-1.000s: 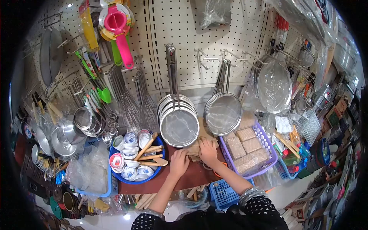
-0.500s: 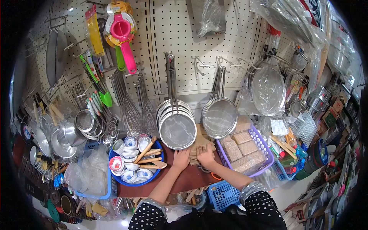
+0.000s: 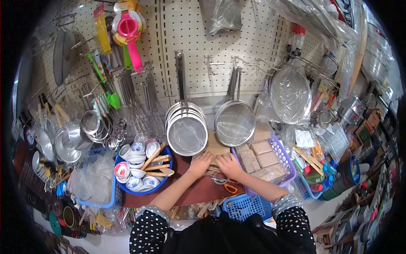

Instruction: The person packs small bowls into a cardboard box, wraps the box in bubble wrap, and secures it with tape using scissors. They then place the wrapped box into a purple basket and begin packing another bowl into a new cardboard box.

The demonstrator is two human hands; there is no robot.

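Note:
A flat piece of brown cardboard (image 3: 218, 148) lies on the dark red shelf in front of me, partly under the hanging strainers. My left hand (image 3: 200, 165) is on its near left side, fingers bent and pressed together at the edge. Close beside it, my right hand (image 3: 229, 165) has its fingers curled over the near right part. Both appear to grip the cardboard, though the thumbs are mostly hidden. Thin tan strips (image 3: 212, 170) show between and below the hands. Orange-handled scissors (image 3: 231, 186) rest just nearer to me, below my right hand.
Stacked strainers (image 3: 187, 136) and more strainers (image 3: 235, 123) hang behind my hands. At left stands a blue basin (image 3: 165, 177) of small bowls and wooden-handled tools. A purple basket (image 3: 289, 164) of bubble-wrapped packs is at right, with a blue basket (image 3: 247, 207) below.
My hands have come closer together on the cardboard, the left fingers now curled rather than stretched forward. The scissors show more fully, and the whole view has shifted slightly.

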